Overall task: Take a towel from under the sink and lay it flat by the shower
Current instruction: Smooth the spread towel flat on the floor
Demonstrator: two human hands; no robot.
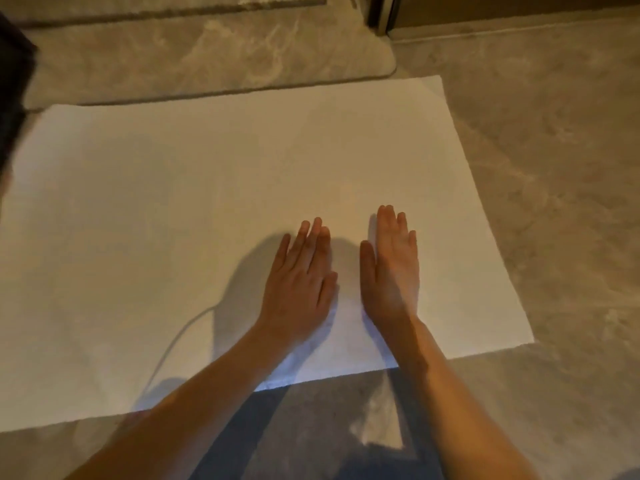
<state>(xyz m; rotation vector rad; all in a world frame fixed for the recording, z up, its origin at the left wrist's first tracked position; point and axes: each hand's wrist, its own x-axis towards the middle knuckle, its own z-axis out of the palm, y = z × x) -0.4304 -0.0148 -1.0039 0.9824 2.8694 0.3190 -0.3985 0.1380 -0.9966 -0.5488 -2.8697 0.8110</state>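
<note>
A large white towel (pixel 194 202) lies spread flat on the marble-patterned floor and fills most of the view. My left hand (pixel 301 282) rests palm down on the towel near its front edge, fingers straight and close together. My right hand (pixel 391 268) lies flat beside it, a small gap between the two. Neither hand grips the cloth. Both forearms reach in from the bottom of the view. The towel's left part runs out of the frame.
A raised marble step or shower threshold (pixel 207 60) borders the towel's far edge. A dark metal door frame (pixel 384 12) stands at the top right. Bare marble floor (pixel 554 202) lies to the right. Dark hair (pixel 14 109) blocks the left edge.
</note>
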